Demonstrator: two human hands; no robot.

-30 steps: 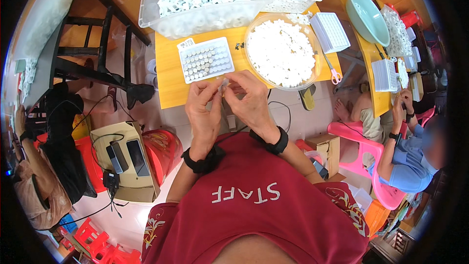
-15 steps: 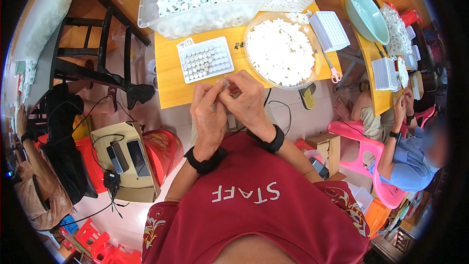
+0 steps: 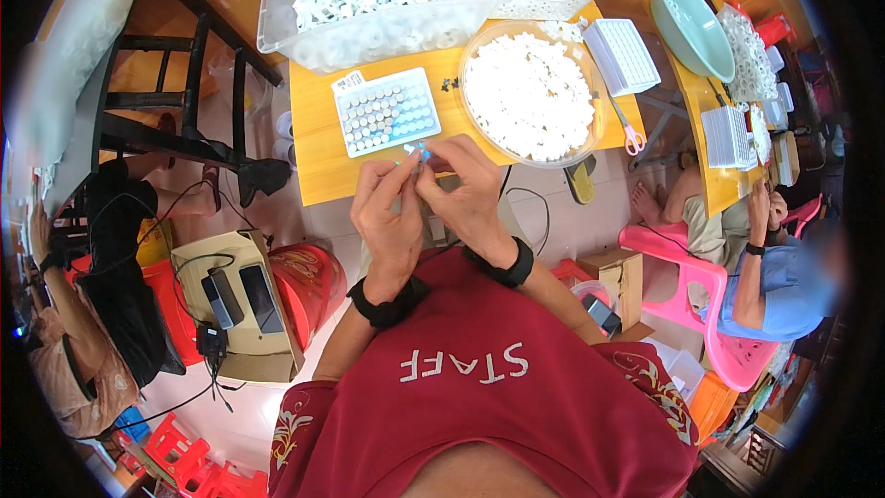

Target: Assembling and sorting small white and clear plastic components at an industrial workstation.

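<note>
A tiny pale-blue part (image 3: 417, 153) sits pinched between the fingertips of both hands, raised just over the table's near edge; its shape is too small to tell.

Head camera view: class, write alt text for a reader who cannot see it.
Both hands, left hand and right hand, pinch a small blue part above an orange table. Nearby sit a compartment tray and a round bowl of white pieces.
</note>
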